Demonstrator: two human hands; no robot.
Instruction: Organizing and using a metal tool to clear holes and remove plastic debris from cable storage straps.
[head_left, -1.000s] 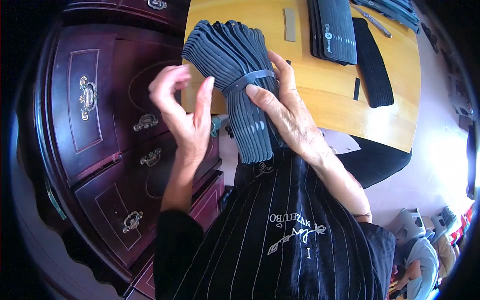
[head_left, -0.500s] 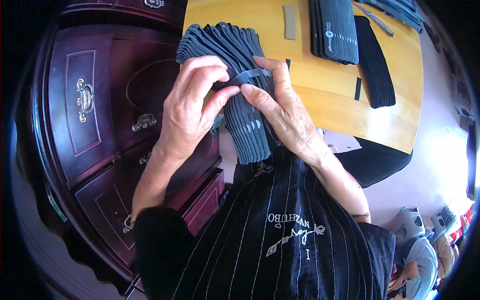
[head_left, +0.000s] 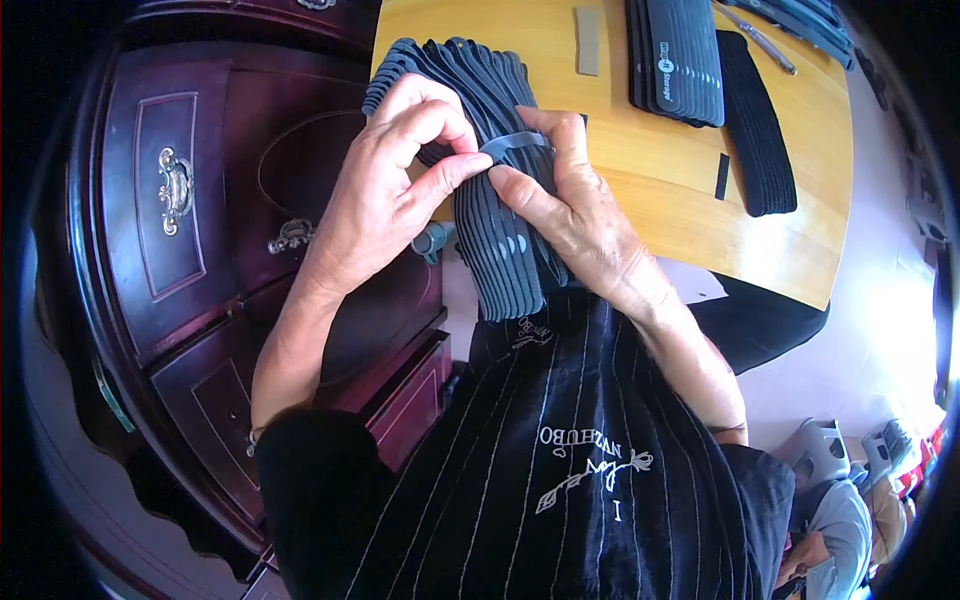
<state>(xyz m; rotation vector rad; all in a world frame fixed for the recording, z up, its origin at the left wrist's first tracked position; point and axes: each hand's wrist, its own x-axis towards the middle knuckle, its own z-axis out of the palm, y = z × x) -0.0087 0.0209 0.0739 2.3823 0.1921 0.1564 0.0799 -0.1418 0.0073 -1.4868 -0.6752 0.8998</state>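
A thick bundle of dark grey fabric straps (head_left: 498, 265) fans out at its far end and hangs past the table's near left edge, in front of my body. A thin, shiny grey band (head_left: 517, 142) crosses its middle. My left hand (head_left: 385, 185) is closed, thumb and forefinger pinched at the band's left end. From the other side my right hand (head_left: 585, 215) grips the bundle, its forefinger over the band's right end and its thumb pressed near the pinch. The band's underside is hidden.
On the yellow wooden table (head_left: 650, 190) lie a stack of grey straps (head_left: 685, 60), a black ribbed bundle (head_left: 757, 130), a beige strip (head_left: 587, 42), a small black strip (head_left: 722, 177) and a pen-like tool (head_left: 765, 45). Dark red cabinets (head_left: 180, 210) stand close on my left. Another person (head_left: 840, 530) sits at lower right.
The view has shifted slightly. My left hand's fingers have curled and risen, still pinching by the band, while my right hand keeps its grip on the bundle.
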